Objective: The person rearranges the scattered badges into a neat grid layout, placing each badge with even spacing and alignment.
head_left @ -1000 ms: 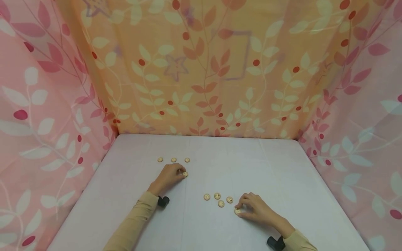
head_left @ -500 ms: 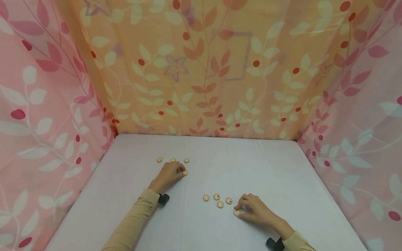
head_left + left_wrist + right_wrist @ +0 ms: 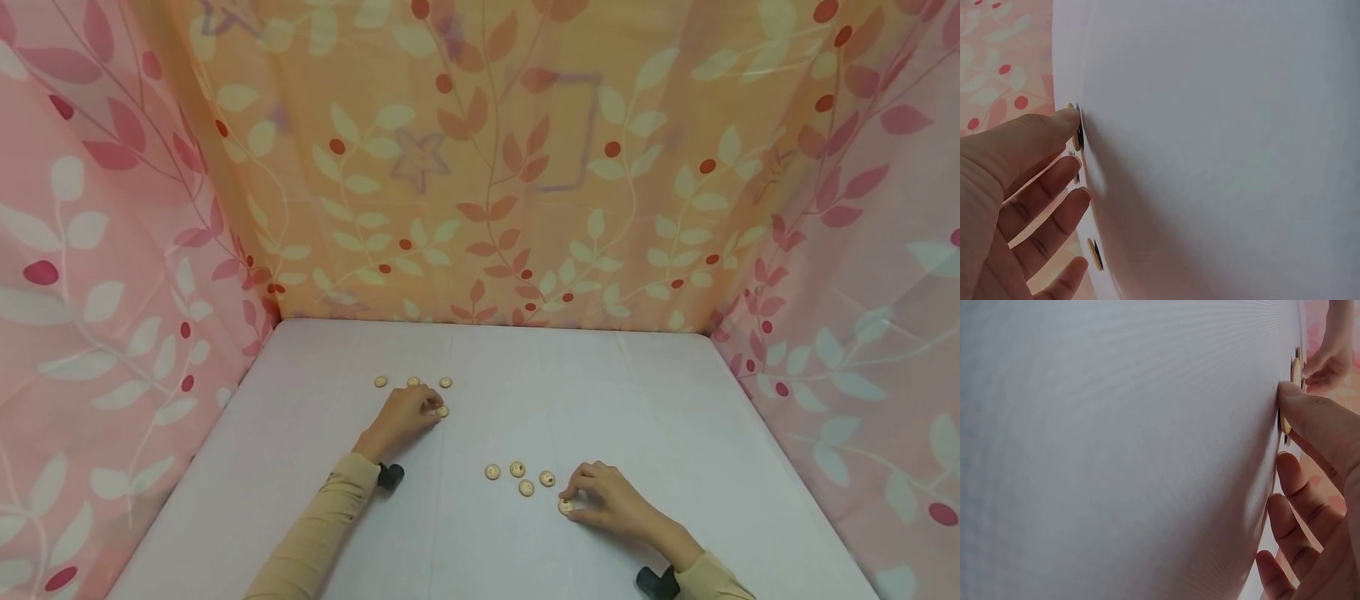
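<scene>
Wooden discs [image 3: 517, 470], nine in view, spread across white worktop [image 3: 637, 400]; left hand [image 3: 401, 419] at worktop's 10 o'clock, grip pinching one disc [image 3: 443, 412]; right hand [image 3: 611, 502] at 4 o'clock, grip pinching another disc [image 3: 565, 507]; row of three [image 3: 413, 380] at left hand's 12 o'clock; cluster of four [image 3: 527, 488] at 10 o'clock from right-held disc.
</scene>
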Demonstrator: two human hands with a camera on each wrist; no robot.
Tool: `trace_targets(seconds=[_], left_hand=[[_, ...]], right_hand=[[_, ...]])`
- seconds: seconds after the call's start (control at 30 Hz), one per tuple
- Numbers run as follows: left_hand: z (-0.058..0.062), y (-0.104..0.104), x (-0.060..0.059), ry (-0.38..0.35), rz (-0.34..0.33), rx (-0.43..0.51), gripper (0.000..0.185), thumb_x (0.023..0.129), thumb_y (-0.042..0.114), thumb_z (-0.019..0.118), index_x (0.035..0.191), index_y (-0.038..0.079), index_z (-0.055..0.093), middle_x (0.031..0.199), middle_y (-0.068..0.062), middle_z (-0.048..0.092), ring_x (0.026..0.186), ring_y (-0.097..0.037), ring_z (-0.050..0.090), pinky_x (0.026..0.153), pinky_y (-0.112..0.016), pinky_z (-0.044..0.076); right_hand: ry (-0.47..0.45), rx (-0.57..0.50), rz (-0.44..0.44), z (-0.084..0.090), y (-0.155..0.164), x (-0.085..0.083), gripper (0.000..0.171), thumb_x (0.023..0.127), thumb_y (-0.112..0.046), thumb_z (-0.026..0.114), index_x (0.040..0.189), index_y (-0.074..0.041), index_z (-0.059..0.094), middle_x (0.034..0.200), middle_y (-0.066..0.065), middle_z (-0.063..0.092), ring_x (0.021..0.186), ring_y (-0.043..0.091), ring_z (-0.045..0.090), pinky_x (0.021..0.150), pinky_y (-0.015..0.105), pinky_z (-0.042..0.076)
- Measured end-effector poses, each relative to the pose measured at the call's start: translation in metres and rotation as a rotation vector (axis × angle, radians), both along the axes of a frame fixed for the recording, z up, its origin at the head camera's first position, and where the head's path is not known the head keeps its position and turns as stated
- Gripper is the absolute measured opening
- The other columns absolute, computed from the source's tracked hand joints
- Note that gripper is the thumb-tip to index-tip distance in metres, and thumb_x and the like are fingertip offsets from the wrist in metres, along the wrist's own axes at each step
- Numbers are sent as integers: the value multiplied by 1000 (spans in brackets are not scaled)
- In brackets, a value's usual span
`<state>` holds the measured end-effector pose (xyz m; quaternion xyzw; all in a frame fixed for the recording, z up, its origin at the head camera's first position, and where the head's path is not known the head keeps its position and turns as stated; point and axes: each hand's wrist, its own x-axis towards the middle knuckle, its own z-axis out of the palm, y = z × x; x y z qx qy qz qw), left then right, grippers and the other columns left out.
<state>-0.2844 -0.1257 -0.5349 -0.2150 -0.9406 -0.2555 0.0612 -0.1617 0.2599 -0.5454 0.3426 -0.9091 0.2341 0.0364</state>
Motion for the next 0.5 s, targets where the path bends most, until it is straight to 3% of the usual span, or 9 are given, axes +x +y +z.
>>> trace_targets(seconds=[0.2,0.5], left_hand=[[-3,2,5,32,-13,9,19,74,21,76,92,17,70,79,8,61,65,-6,48,64,-26,40],[-1,15,12,29,-56,14,20,75,21,76,93,18,70,87,7,66,76,-9,59,69,-26,46]], right_hand=[[7,-14,6,-1,0,0,16,76,-35,73,90,-33,65,93,-19,56,85,2,46,73,30,36],[-6,-6,-3,-2,1,-1,16,76,-37,73,90,-34,65,93,-20,55,86,1,46,74,30,37]])
